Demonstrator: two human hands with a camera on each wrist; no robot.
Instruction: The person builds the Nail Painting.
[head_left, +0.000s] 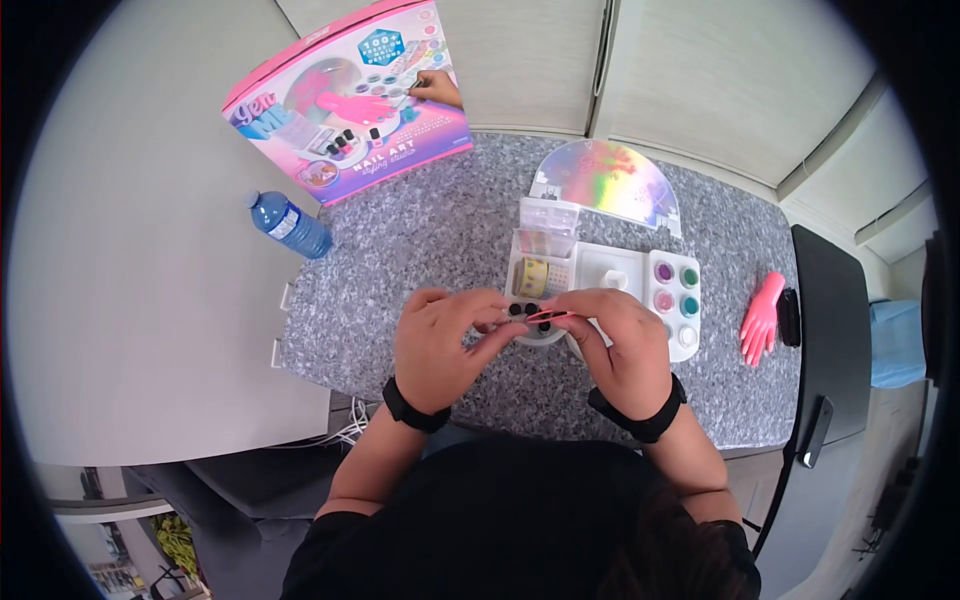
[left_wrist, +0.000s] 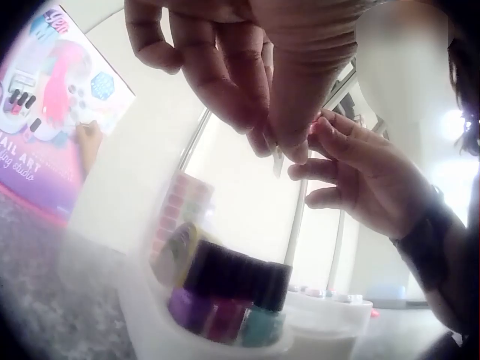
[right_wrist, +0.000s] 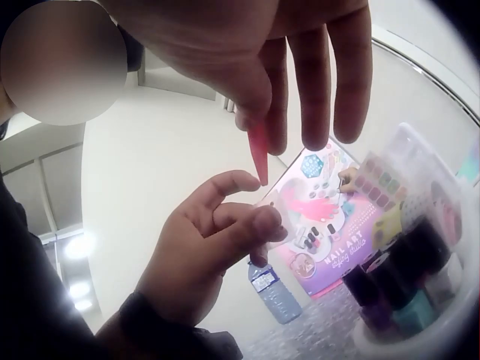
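Observation:
Pink tweezers (head_left: 548, 316) (right_wrist: 258, 154) are pinched between thumb and fingers of my right hand (head_left: 632, 350) (right_wrist: 247, 52), whose other fingers extend in the right wrist view. My left hand (head_left: 437, 348) (right_wrist: 202, 240) pinches a small clear piece (right_wrist: 274, 202) between thumb and fingers. The tweezers' tips meet or nearly meet this piece; exact contact cannot be told. Both hands are above the white tray's round end, where polish bottles with black caps (left_wrist: 236, 277) (right_wrist: 409, 281) stand. In the head view the hands partly hide the bottles.
Around the tray (head_left: 597, 257) are pots of coloured powder (head_left: 664, 271), a yellow roll (head_left: 535, 277) and a shiny half-round panel (head_left: 607, 180). A pink model hand (head_left: 762, 318) lies at the right. The nail art box (head_left: 350, 105) and a water bottle (head_left: 290, 225) stand left.

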